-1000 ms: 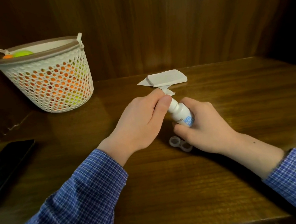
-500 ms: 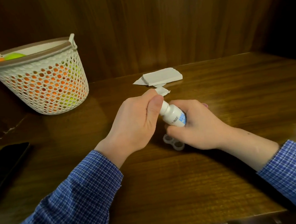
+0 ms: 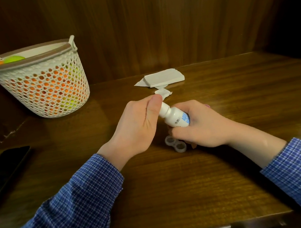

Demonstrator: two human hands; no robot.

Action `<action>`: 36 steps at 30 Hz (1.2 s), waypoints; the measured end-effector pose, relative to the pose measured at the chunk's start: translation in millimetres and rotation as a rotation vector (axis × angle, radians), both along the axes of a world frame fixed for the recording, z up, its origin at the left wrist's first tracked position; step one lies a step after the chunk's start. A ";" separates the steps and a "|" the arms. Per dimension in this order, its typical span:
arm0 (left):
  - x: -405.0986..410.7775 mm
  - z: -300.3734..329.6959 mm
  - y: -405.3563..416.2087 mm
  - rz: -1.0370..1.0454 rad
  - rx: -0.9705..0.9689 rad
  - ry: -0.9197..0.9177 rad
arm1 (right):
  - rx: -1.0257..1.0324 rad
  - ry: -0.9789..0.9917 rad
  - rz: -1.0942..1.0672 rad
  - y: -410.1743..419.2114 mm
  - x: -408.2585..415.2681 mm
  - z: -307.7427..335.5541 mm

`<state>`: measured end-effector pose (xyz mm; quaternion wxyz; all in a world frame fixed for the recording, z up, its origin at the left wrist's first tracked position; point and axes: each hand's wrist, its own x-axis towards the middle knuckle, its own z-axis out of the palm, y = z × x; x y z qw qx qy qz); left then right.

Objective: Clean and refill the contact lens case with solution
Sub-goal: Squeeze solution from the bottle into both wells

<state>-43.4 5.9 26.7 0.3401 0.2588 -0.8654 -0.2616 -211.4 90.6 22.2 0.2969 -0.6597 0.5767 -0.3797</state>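
A small white solution bottle (image 3: pixel 174 116) with a blue label is held tilted above the table, its neck pointing up and left. My right hand (image 3: pixel 203 125) is wrapped around the bottle's body. My left hand (image 3: pixel 139 126) pinches the bottle's top, and the cap is hidden under its thumb and fingers. Below the hands, the clear contact lens case (image 3: pixel 175 144) lies on the wooden table (image 3: pixel 172 185) with both wells uncovered; my right hand hides part of it. A small torn piece of tissue (image 3: pixel 164 93) lies just beyond my left thumb.
A folded white tissue stack (image 3: pixel 162 78) lies at the back of the table. A white mesh basket (image 3: pixel 40 82) with orange and green balls stands at the back left. A dark phone (image 3: pixel 1 172) lies at the left edge. A wood wall closes the back.
Both hands stay on the bottle, with my left thumb shifted slightly around its top. The view has drifted a little; nothing else on the table moved.
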 end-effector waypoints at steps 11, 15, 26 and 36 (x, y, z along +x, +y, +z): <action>-1.8 16.0 -2.2 -0.425 1.209 0.345 | 0.075 -0.486 0.189 -0.4 -16.0 13.3; -2.2 15.3 0.6 -0.662 1.446 0.484 | 0.073 -0.883 0.164 -3.6 -21.3 16.3; -8.4 1.2 7.9 -0.278 0.830 0.191 | 0.241 -1.758 -0.053 -13.7 -25.6 -2.7; 13.4 -26.5 -4.6 -0.249 0.099 -0.360 | 0.340 -1.672 -0.213 -13.2 -28.2 -1.7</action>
